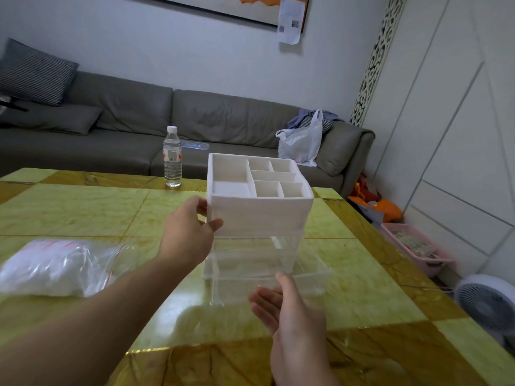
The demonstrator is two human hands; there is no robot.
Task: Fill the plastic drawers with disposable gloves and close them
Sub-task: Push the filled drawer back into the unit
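Drawer unit (259, 218) is stood mid-worktop (83, 207): white compartment tray on top, clear drawers below. Lower clear drawer (267, 277) is pulled out toward the camera. Bag of gloves (55, 267) is laid on the worktop at the left, well apart from the unit. Left hand (189, 232) is set on the unit's left front corner, thumb on the front face, fingers wrapped round the side. Right hand (289, 310) is held open, palm left, fingers straight, just in front of the drawer; contact cannot be told. Water bottle (172, 157) is stood behind, near the far edge.
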